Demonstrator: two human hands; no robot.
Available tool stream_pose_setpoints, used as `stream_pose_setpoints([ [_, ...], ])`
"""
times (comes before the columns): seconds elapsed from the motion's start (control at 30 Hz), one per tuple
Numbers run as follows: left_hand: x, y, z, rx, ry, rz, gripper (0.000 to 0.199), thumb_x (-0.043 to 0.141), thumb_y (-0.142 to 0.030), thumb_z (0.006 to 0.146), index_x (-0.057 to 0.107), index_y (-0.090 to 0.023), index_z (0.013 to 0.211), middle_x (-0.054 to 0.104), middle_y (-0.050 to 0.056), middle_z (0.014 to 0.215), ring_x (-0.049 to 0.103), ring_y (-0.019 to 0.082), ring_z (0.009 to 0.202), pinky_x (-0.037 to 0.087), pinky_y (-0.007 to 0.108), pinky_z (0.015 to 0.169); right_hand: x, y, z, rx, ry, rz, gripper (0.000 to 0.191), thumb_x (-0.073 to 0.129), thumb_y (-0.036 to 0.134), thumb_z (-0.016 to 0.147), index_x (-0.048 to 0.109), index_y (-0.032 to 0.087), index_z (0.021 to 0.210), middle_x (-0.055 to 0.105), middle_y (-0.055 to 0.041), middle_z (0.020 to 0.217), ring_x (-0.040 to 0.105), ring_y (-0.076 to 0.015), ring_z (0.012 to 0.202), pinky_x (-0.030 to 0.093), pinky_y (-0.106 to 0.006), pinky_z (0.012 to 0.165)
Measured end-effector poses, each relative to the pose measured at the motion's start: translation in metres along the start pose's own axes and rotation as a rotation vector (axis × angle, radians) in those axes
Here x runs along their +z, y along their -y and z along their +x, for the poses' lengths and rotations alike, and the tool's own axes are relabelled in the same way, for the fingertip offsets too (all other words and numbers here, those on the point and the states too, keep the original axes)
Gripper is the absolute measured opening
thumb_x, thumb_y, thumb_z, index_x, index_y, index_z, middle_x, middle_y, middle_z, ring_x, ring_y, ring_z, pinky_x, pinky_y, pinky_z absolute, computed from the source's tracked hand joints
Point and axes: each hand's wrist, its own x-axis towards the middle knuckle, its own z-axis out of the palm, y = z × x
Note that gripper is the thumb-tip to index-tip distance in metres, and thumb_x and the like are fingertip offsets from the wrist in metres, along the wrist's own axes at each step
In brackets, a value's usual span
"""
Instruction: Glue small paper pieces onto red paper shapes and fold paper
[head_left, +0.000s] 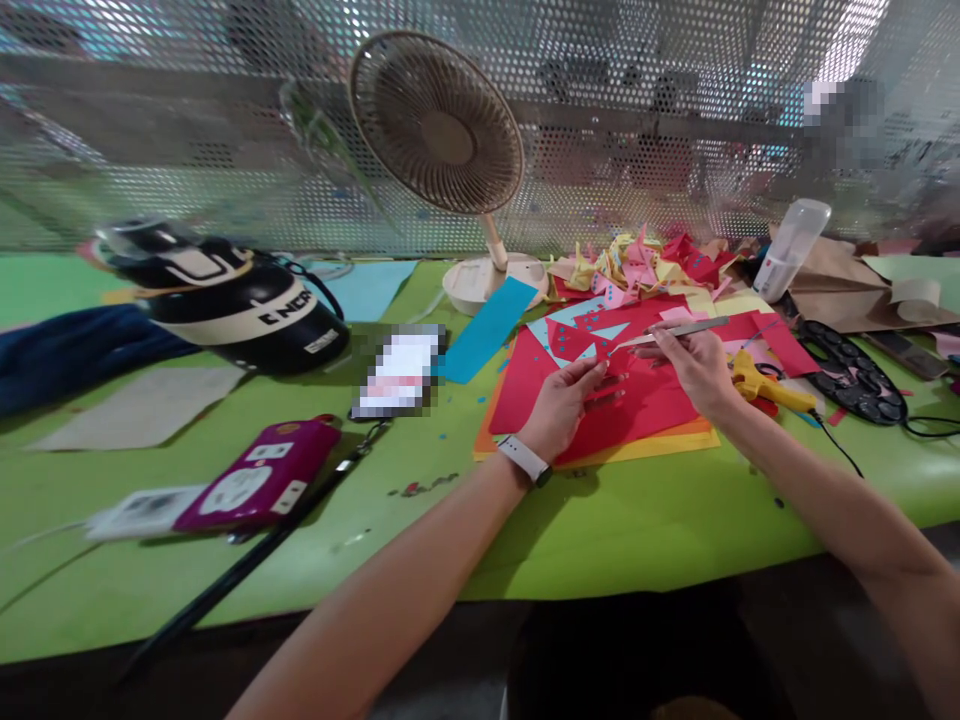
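My right hand (697, 368) is closed around a pair of metal tweezers (703, 327), their thin tips pointing left toward my other hand. Thumb and fingers pinched together, my left hand (559, 402) is just below the tips; what it holds, if anything, is too small to make out. Both hands are above red paper (517, 385) stacked on orange and yellow sheets. Light blue paper triangles (553, 340) and tiny blue dots lie on the red sheet. A yellow glue gun (772, 388) rests beside my right wrist.
Behind the stack are paper scraps (637, 262) and a fan (442, 135). A blue strip (487, 330), a phone (401, 368), a purple power bank (259, 478) and a black bottle (247, 310) lie leftward. A black palette (851, 372) and clear bottle (791, 250) are rightward.
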Motion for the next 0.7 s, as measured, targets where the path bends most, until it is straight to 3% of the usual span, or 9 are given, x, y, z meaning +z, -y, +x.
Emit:
stream_pose_setpoints([
  [0.7, 0.0029, 0.0006, -0.0025, 0.053, 0.044, 0.083, 0.026, 0.082, -0.031, 0.066, 0.07, -0.016, 0.083, 0.074, 0.004, 0.084, 0.071, 0.018, 0.077, 0.057, 0.035, 0.081, -0.0009, -0.0049, -0.0021, -0.029, -0.008, -0.167, 0.048, 0.064, 0.064, 0.075, 0.059, 0.018, 0.089, 0.067, -0.0028, 0.076, 0.072, -0.0172, 0.066, 0.058, -0.027, 0.061],
])
